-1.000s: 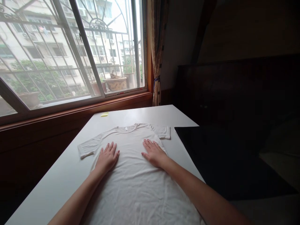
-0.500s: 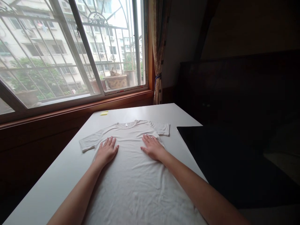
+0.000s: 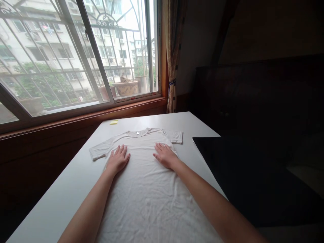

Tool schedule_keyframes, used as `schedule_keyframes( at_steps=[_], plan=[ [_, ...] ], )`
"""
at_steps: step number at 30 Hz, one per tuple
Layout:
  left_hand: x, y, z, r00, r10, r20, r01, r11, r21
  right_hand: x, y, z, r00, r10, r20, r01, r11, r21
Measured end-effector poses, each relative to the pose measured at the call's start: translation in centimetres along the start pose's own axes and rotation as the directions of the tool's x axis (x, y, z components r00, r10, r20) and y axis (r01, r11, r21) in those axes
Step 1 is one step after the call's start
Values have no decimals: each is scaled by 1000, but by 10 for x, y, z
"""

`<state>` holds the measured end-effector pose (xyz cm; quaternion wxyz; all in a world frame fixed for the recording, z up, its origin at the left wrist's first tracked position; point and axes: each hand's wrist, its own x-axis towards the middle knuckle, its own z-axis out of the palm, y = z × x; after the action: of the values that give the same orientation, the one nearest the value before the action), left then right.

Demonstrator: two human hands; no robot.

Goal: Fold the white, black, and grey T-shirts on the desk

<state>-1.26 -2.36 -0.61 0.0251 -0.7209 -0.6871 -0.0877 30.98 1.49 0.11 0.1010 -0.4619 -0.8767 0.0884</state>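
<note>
A pale off-white T-shirt (image 3: pixel 141 189) lies spread on the white table (image 3: pixel 63 189), its neckline toward the window and both short sleeves out to the sides. Light wrinkles run over its front, more of them low down. My left hand (image 3: pixel 118 158) rests flat on the left chest, just below that sleeve, fingers spread. On the other side of the chest, my right hand (image 3: pixel 164 155) also lies palm down with its fingers stretched out. The shirt's hem is out of view at the bottom.
Small yellow sticky notes (image 3: pixel 113 122) lie near the far left corner of the table. A black sheet or board (image 3: pixel 243 175) overlaps the table's right edge. Beyond the far side are a barred window (image 3: pixel 121 60) and a tied curtain (image 3: pixel 172 77).
Both hands have slid slightly away from me over the shirt. The left sleeve has shifted up and right a little, and the chest fabric looks smoother.
</note>
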Motion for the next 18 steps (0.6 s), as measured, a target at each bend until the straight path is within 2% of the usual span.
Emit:
schedule_keyframes(
  at_steps=[4, 7, 9, 13, 18],
  plan=[
    [-22, -4, -15, 982, 123, -141, -128, 991, -30, -32, -2, -11, 998, -37, -54, 38, 999, 9],
    [-58, -10, -15, 941, 271, -202, -289, 955, -61, -75, -8, -14, 992, -114, -56, 116, 993, 35],
    [-89, -15, -10, 936, 322, -145, -332, 942, -53, -108, -13, -13, 988, -150, -18, 151, 987, 50],
    [-152, -27, -5, 934, 356, 12, -356, 934, 2, -165, -23, -15, 987, -143, 69, 138, 988, 76],
    [-209, -50, -16, 941, 337, -2, -336, 938, 82, -211, -23, -22, 982, -158, 101, 146, 982, 123]
  ],
)
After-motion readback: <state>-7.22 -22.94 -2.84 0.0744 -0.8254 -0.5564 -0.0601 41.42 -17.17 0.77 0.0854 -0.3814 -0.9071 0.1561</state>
